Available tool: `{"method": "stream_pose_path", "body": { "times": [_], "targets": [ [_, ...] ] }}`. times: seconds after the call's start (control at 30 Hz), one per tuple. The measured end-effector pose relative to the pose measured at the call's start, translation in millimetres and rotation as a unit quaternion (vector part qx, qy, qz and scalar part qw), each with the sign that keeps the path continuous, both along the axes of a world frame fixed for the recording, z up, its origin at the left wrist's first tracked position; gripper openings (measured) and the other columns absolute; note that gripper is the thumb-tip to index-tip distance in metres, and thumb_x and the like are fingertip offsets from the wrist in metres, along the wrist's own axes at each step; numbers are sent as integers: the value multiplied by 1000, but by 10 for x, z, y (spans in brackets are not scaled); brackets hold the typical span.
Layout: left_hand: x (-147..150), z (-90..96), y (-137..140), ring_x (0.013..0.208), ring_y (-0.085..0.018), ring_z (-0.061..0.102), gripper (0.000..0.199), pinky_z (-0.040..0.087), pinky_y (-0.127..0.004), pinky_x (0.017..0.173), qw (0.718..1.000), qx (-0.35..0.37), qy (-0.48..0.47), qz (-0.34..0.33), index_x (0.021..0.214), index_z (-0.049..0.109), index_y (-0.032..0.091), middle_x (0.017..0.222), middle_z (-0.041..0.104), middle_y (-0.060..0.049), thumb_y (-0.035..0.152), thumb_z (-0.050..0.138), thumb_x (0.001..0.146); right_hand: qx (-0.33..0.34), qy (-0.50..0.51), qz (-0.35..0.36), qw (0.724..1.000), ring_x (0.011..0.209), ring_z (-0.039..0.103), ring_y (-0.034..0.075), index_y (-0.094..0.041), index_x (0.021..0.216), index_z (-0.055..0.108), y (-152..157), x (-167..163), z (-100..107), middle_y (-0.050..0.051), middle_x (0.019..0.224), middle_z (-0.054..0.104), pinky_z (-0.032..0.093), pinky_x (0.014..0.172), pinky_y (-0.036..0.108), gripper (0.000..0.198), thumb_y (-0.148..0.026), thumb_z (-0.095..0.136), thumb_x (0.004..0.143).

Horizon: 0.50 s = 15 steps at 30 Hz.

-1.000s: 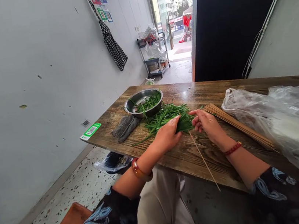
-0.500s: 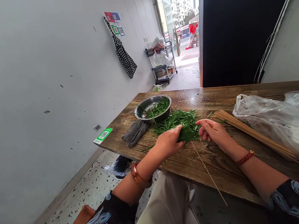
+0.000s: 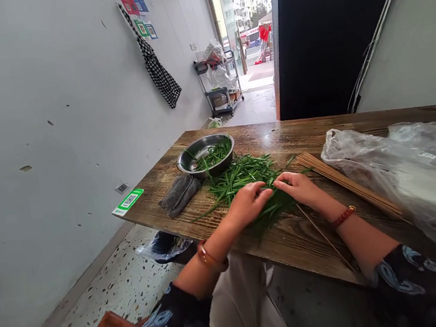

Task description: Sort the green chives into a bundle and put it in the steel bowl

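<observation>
Green chives [image 3: 244, 175] lie in a loose heap on the wooden table [image 3: 327, 248]. My left hand [image 3: 250, 202] is closed at the near side of the heap, thumb against fingers, with chive blades hanging blurred below it. Close beside it, my right hand [image 3: 296, 187] pinches with its fingertips at the same chives; the exact grip is partly hidden. One thin bamboo skewer [image 3: 326, 237] slants from beneath my right hand toward the table's front edge. Behind the heap, a steel bowl [image 3: 182, 164] holds more chives.
A dark grey mesh cloth [image 3: 179, 195] lies left of the heap. To the right are a bundle of bamboo skewers [image 3: 346, 183] and clear plastic bags [image 3: 418, 178]. A green code card [image 3: 128, 201] sits at the left corner. Below stands a lined bin [image 3: 168, 246].
The view has shifted right. My hands have come closer together, and the gathered bunch in my left hand now hangs lower and looser. The single skewer lies further right.
</observation>
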State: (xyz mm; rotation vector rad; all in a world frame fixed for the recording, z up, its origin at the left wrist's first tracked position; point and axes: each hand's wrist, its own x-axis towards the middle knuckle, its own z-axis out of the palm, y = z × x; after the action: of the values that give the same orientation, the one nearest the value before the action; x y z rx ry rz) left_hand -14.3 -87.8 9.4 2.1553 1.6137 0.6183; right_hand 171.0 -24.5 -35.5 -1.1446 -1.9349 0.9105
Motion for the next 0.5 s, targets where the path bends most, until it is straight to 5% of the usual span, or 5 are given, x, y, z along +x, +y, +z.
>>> {"method": "stream_pose_path", "body": {
  "times": [0.1, 0.23, 0.5],
  "targets": [
    [-224, -19, 113, 95, -21, 62, 37, 49, -36, 89, 998, 32, 55, 18, 120, 60, 14, 105, 65, -10, 33, 55, 88, 7, -12, 9, 1000, 67, 56, 17, -18, 77, 67, -2, -7, 4, 3, 71, 66, 41, 63, 29, 32, -47, 53, 82],
    [-357, -165, 278, 109, -26, 57, 54, 46, -40, 97, 985, 84, 149, -3, 123, 59, 16, 120, 59, -12, 30, 74, 73, 13, -9, 17, 1000, 68, 56, 17, -19, 76, 67, -26, -26, 6, 2, 73, 67, 42, 65, 30, 31, -45, 52, 83],
    [-364, -221, 752, 99, -22, 61, 24, 48, -35, 92, 984, 121, 126, 39, 105, 71, 18, 104, 65, -9, 21, 58, 85, 4, -30, 13, 999, 67, 55, 17, -19, 78, 65, -37, -12, 41, 1, 70, 63, 39, 64, 29, 30, -45, 51, 84]
  ]
}}
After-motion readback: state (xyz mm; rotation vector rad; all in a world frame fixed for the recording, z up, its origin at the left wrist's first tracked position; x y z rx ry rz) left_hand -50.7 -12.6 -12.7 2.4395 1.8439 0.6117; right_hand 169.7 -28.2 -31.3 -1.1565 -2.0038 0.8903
